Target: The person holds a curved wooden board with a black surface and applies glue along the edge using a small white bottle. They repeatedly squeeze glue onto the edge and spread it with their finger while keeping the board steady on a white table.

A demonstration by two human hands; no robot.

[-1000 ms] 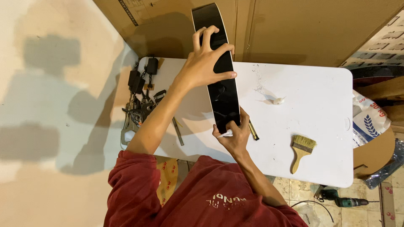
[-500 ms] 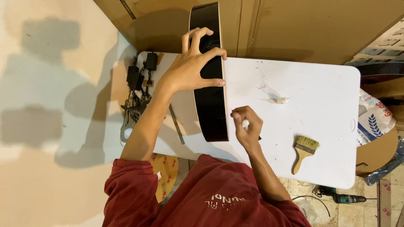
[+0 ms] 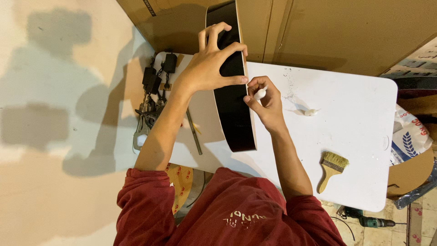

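The left hand (image 3: 211, 66) has its grip clenched over the top of a long black curved panel (image 3: 233, 109), fingers wrapped across the dark face and thumb pressed at its pale edge, holding it upright on its edge on the white counter (image 3: 355, 136). Right beside that thumb, the right hand (image 3: 266, 102) pinches a small white piece (image 3: 260, 94) between its fingertips and holds it against the panel's light rim; what the piece is I cannot tell from here.

The panel's far end leans up toward the cardboard sheets (image 3: 318, 32) behind the counter, and its near end sits close to the counter's front edge.

Standing on so narrow an edge, the panel looks ready to tip or skid if the left hand eases off, and pressure from the right hand could push it sideways. A slip would likely scuff the dark finish.

Farther out lie a white blob (image 3: 311, 111), a pale-bristled brush (image 3: 331, 168), and black plugs and metal tools (image 3: 152, 98) at the left end.
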